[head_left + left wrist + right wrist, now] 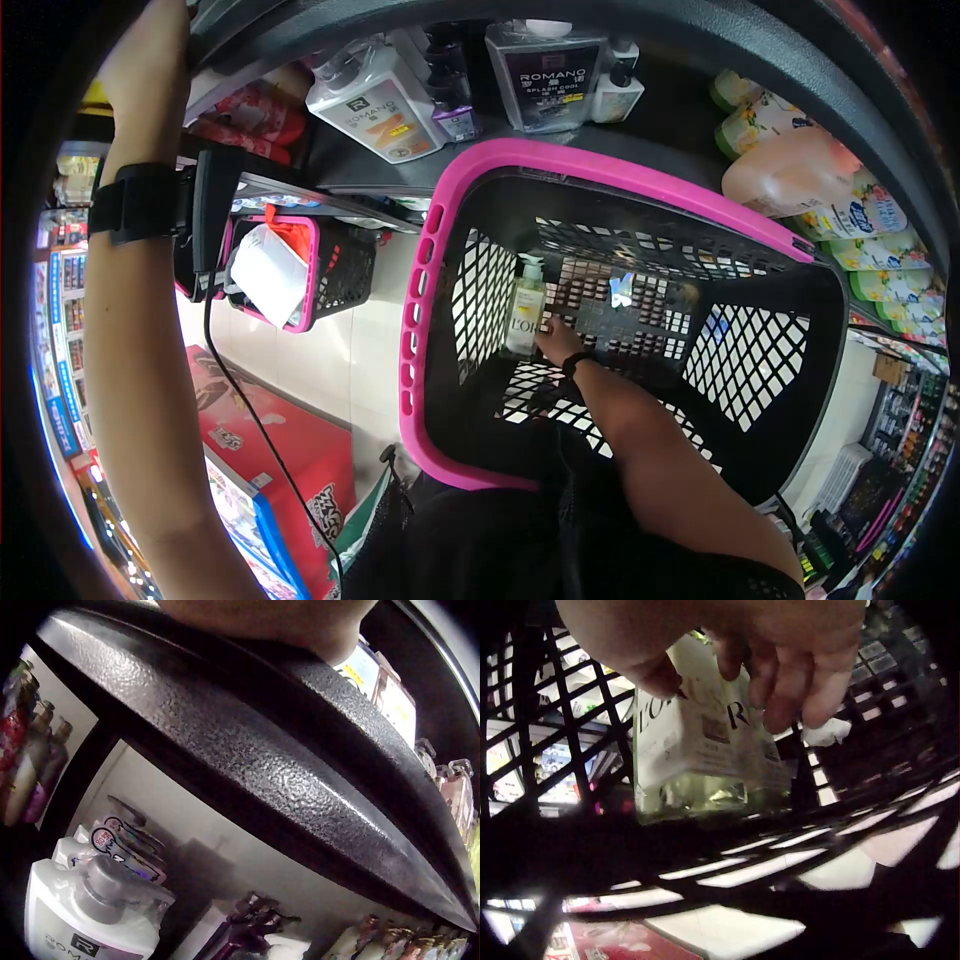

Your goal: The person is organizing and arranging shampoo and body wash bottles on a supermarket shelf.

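Reaching down into a black basket with a pink rim [500, 160], my right hand [558, 342] is at the lower body of a pump bottle [526, 300]. This bottle is pale green with a white label that reads "L'O". In the right wrist view, the thumb and the bent fingers [780, 686] of my right hand lie over the bottle's label [682, 742], with the bottle between them. My left hand [150, 60] is raised to the black shelf edge [247, 750] at top left; its fingers are hidden.
Romano bottles [550, 80] stand on the shelf behind the basket, with floral-labelled bottles [865, 215] to the right. A second basket [345, 265] holding a white bag [268, 275] sits on the floor at left. Nearer is a red box [300, 455]. A black cable [262, 410] hangs from the left wrist.
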### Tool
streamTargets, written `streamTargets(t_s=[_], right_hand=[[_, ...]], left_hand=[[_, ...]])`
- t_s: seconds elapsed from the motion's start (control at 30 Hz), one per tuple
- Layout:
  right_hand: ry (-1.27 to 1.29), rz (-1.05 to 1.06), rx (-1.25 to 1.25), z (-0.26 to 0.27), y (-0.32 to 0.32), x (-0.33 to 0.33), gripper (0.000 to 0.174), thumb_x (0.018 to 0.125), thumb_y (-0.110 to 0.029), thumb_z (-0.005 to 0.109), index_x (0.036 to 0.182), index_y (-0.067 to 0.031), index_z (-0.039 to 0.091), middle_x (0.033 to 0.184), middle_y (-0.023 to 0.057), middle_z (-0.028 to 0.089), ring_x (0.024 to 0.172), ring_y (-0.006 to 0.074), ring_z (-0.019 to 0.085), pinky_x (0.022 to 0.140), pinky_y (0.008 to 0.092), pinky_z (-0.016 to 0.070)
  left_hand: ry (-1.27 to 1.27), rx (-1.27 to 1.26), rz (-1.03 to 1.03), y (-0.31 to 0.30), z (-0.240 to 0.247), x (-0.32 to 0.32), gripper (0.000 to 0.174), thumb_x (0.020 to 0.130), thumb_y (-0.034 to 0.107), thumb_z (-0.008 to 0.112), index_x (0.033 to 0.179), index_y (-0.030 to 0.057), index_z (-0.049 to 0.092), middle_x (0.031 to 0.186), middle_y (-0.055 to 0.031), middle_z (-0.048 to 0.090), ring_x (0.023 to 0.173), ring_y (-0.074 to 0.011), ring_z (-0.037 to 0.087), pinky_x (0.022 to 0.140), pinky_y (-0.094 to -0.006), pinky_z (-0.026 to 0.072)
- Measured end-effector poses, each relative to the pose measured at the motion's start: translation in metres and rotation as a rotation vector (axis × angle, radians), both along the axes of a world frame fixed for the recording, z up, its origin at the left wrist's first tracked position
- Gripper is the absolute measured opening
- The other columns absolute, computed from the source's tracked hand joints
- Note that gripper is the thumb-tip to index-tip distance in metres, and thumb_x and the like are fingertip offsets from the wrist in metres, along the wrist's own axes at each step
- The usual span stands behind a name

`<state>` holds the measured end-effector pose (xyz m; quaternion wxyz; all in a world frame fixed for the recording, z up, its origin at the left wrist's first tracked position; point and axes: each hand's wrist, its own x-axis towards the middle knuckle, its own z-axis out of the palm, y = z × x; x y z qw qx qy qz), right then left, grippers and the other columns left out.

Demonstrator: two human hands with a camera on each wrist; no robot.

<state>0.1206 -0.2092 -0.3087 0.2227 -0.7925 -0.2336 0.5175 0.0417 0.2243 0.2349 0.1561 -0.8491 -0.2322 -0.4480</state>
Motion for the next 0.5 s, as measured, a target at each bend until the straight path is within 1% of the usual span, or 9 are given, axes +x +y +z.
streamTargets(t_s=[0.1, 0.17, 0.2, 0.27, 0.3, 0.33, 0.43, 0.47, 0.5], right_hand=[[0.126, -0.217, 0.09, 0.016, 0.024, 0.006, 0.049, 0.081, -0.036, 0.065, 0.116, -0.0015, 0.058, 0.105, 0.0199, 0.067, 0.098, 0.0347, 0.065, 0.084, 0.0439, 0.051], [0.127, -0.319, 0.119, -0.035, 0.033, -0.005, 0.053, 0.078, -0.036, 0.068, 0.116, -0.0013, 0.058, 0.103, 0.0194, 0.068, 0.095, 0.034, 0.066, 0.081, 0.0432, 0.0514], [0.199, -0.375, 0.127, -0.061, 0.037, -0.01, 0.054, 0.077, -0.037, 0.069, 0.117, -0.0016, 0.058, 0.103, 0.0197, 0.068, 0.095, 0.034, 0.066, 0.081, 0.0433, 0.0512], [0.247, -0.486, 0.138, -0.065, 0.039, -0.016, 0.056, 0.075, -0.037, 0.069, 0.118, -0.0024, 0.057, 0.105, 0.0207, 0.067, 0.096, 0.0348, 0.066, 0.082, 0.0439, 0.0511], [0.222, -0.54, 0.141, -0.051, 0.039, -0.023, 0.057, 0.074, -0.037, 0.069, 0.118, -0.003, 0.057, 0.106, 0.0214, 0.067, 0.096, 0.0357, 0.065, 0.082, 0.0444, 0.0512], [0.197, -0.592, 0.143, -0.04, 0.042, -0.028, 0.057, 0.074, -0.037, 0.068, 0.119, -0.0035, 0.057, 0.107, 0.0221, 0.066, 0.097, 0.0365, 0.065, 0.083, 0.045, 0.0512], [0.003, -0.598, -0.1, -0.003, 0.066, -0.043, 0.059, 0.074, -0.037, 0.066, 0.122, -0.0055, 0.055, 0.115, 0.0249, 0.062, 0.101, 0.0389, 0.063, 0.086, 0.0475, 0.0509], [0.048, -0.598, -0.162, 0.013, 0.068, -0.039, 0.06, 0.075, -0.037, 0.065, 0.125, -0.0061, 0.053, 0.125, 0.0273, 0.056, 0.106, 0.0414, 0.06, 0.09, 0.049, 0.0499], [0.116, -0.573, -0.144, 0.011, 0.068, -0.035, 0.062, 0.075, -0.038, 0.064, 0.126, -0.0061, 0.052, 0.125, 0.0275, 0.055, 0.106, 0.0414, 0.06, 0.091, 0.0487, 0.0496]], left_hand=[[0.281, 0.329, 0.127, 0.03, 0.004, -0.019, 0.031, 0.087, 0.012, 0.059, 0.117, 0.0115, 0.063, 0.108, -0.0094, 0.07, 0.093, -0.0237, 0.067, 0.081, -0.0313, 0.0516], [0.222, 0.222, 0.323, 0.001, 0.003, -0.005, 0.028, 0.089, 0.017, 0.059, 0.116, 0.0121, 0.064, 0.107, -0.0093, 0.07, 0.092, -0.022, 0.067, 0.081, -0.0307, 0.0508], [-0.144, -0.277, 0.197, -0.032, 0.003, 0.02, 0.031, 0.091, 0.029, 0.059, 0.112, 0.0082, 0.067, 0.103, -0.0085, 0.07, 0.091, -0.0183, 0.066, 0.081, -0.0298, 0.049], [-0.349, -0.43, 0.067, -0.044, -0.001, 0.031, 0.04, 0.087, 0.033, 0.06, 0.111, 0.0018, 0.067, 0.102, -0.0104, 0.07, 0.092, -0.0182, 0.066, 0.081, -0.0294, 0.0495], [-0.451, -0.507, 0.002, -0.047, -0.003, 0.034, 0.045, 0.085, 0.035, 0.061, 0.111, -0.0014, 0.067, 0.101, -0.0114, 0.07, 0.092, -0.0182, 0.066, 0.081, -0.0292, 0.0498], [-0.453, -0.521, -0.025, -0.047, -0.002, 0.033, 0.04, 0.085, 0.028, 0.062, 0.107, -0.0052, 0.066, 0.098, -0.0096, 0.069, 0.088, -0.0151, 0.066, 0.078, -0.0253, 0.0498], [-0.54, -0.613, -0.07, -0.042, 0.0, 0.036, 0.037, 0.085, 0.026, 0.062, 0.102, -0.0064, 0.067, 0.095, -0.0095, 0.068, 0.082, -0.0158, 0.065, 0.076, -0.0262, 0.05], [-0.511, -0.624, -0.082, -0.044, 0.0, 0.036, 0.035, 0.086, 0.025, 0.06, 0.1, -0.0065, 0.066, 0.089, -0.0094, 0.067, 0.077, -0.0159, 0.063, 0.072, -0.0262, 0.0494], [-0.496, -0.625, -0.055, -0.041, 0.001, 0.034, 0.035, 0.086, 0.025, 0.06, 0.1, -0.0061, 0.066, 0.088, -0.0092, 0.067, 0.076, -0.0157, 0.063, 0.072, -0.026, 0.049]])
